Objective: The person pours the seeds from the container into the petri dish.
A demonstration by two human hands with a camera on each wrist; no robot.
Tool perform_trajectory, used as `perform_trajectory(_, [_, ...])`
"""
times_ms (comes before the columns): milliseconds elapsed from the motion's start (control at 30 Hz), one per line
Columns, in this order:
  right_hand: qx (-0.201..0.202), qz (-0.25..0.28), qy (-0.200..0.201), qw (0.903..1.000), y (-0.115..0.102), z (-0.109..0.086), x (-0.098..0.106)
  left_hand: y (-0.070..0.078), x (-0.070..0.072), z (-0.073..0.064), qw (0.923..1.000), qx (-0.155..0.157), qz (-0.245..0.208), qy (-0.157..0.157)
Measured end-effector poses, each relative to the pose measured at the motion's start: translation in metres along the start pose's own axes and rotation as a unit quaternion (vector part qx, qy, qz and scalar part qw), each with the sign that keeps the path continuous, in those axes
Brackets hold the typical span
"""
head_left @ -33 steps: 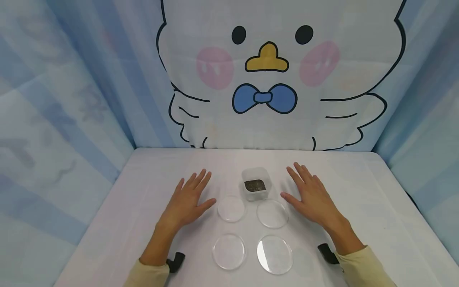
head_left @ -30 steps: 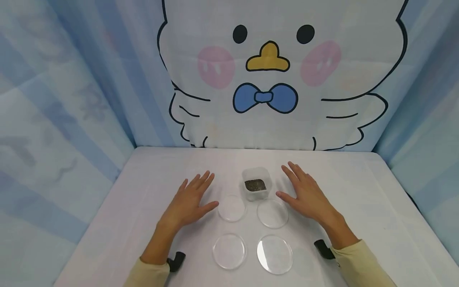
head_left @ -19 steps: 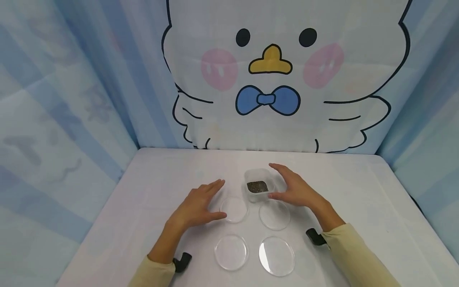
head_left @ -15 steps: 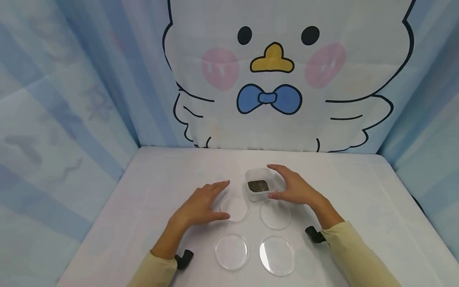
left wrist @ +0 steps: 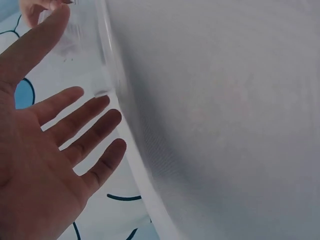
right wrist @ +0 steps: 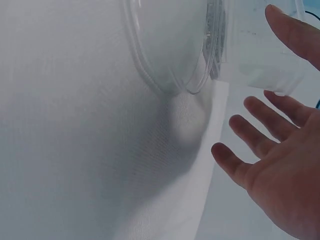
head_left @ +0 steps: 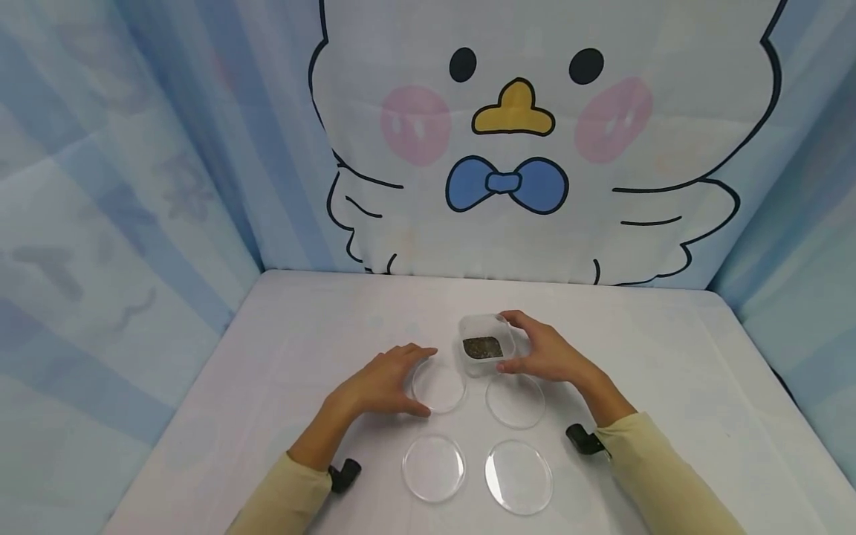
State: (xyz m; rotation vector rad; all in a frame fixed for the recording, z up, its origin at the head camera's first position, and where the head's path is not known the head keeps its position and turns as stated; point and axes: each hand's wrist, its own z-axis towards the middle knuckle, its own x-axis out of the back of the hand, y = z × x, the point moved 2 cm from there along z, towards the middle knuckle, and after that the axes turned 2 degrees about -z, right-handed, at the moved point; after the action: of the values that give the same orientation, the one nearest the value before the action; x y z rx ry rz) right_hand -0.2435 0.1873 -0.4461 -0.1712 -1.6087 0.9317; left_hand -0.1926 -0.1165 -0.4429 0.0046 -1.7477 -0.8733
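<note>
A clear square plastic box [head_left: 478, 327] holding dark, crumbly material [head_left: 483, 348] stands toward the back of the table. My right hand [head_left: 545, 353] curves around its right side, thumb near the front corner and fingers by the back one. In the right wrist view those fingers are spread and fairly straight beside the box [right wrist: 255, 55]; firm contact does not show. My left hand [head_left: 384, 385] is at the left edge of a clear round dish [head_left: 439, 386], fingers behind and thumb in front. The left wrist view shows its palm and spread fingers, gripping nothing.
Another clear round dish [head_left: 515, 401] lies just in front of the box. Nearer are a front left dish [head_left: 433, 468] and a front right dish [head_left: 519, 477]. A white cloth [head_left: 314, 312] covers the table; printed curtains [head_left: 154, 223] enclose its sides and back.
Both hands have come inward: the right from beside the box to around its right side, the left toward the back left dish. The box and dishes keep their places; the view shifts slightly.
</note>
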Motion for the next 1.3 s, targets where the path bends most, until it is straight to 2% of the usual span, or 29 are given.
perform_trajectory(200, [0.004,0.032,0.002,0.9995,-0.001,0.002,-0.003,-0.001,-0.003,0.003,0.9999,-0.001,0.013,-0.009])
perform_trajectory(467, [0.03,0.061,0.016,0.9975,-0.007,0.002,-0.005,0.002,-0.005,0.005,0.9996,0.021,0.014,-0.013])
perform_trajectory(667, [0.041,0.067,0.021,0.9967,-0.008,0.001,-0.005,0.003,-0.005,0.005,0.9996,0.025,0.009,-0.011])
perform_trajectory(967, [0.04,0.081,0.029,0.9955,-0.014,-0.004,-0.004,0.004,-0.004,0.007,0.9993,0.025,-0.024,-0.014])
perform_trajectory(1300, [0.041,0.079,0.042,0.9952,-0.021,-0.009,-0.001,0.008,-0.004,0.01,0.9991,0.037,-0.02,-0.007])
